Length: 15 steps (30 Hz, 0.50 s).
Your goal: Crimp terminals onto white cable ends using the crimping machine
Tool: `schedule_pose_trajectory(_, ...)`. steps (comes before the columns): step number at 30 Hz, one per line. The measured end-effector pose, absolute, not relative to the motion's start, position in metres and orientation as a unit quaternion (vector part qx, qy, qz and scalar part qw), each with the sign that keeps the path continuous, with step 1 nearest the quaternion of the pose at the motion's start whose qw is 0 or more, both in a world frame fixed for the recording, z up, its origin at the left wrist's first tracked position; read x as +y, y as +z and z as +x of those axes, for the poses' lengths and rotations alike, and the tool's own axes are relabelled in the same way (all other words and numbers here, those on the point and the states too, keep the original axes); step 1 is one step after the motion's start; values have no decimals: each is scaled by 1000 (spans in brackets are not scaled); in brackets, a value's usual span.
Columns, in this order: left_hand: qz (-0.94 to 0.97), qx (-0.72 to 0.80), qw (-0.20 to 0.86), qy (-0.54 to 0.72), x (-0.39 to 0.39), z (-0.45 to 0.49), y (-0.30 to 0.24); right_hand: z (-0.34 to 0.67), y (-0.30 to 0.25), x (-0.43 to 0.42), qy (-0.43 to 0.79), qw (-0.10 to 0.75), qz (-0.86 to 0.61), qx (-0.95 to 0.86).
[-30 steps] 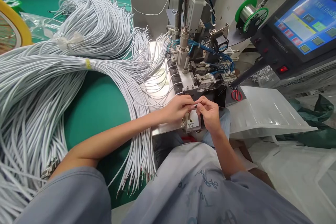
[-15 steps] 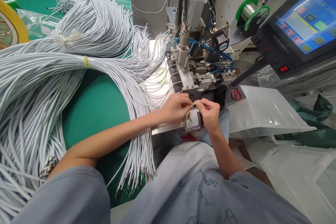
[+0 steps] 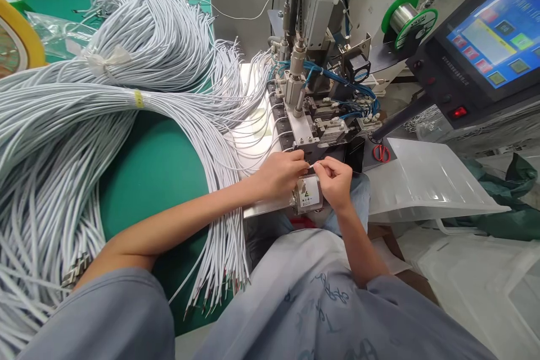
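Observation:
My left hand point(image 3: 283, 171) is closed in a pinch on a white cable, its tip point(image 3: 311, 166) showing between the two hands. My right hand point(image 3: 335, 179) pinches the end of that same cable; the fingers hide most of it. Both hands are close together just in front of a soldering machine point(image 3: 295, 93) with metal cylinders and blue air tubes. Directly below them sits a small cylindrical unit with a white label point(image 3: 310, 191). Beside my left wrist, a bundle of white cables point(image 3: 185, 118) spreads over the green table mat point(image 3: 152, 180), their stripped ends hanging near my body.
A second tied cable bundle point(image 3: 143, 39) lies at the back left, near a yellow tape roll point(image 3: 37, 39). To the right are red-handled scissors point(image 3: 381, 152), a translucent plastic tray point(image 3: 439, 180), a solder wire spool point(image 3: 403, 18) and a tilted control screen point(image 3: 498, 34).
My hands stay almost in place, with small finger movements at the cable end. The view has shifted slightly.

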<state>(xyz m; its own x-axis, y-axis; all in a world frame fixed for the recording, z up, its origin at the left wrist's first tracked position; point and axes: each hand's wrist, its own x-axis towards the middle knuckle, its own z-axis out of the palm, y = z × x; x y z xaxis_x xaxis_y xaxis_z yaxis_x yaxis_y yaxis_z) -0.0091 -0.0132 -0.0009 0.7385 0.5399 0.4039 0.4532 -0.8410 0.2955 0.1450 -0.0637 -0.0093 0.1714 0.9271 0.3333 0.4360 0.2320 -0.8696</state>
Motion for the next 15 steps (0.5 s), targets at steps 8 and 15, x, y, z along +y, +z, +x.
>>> schedule_pose_trajectory(8, 917, 308, 199, 159, -8, -7, -6, 149, -39, -54, 271, 526, -587, -552)
schedule_pose_trajectory(15, 937, 334, 105, 17, -2, -7, -12, 166, -57, -38, 433, 476, -593, -484)
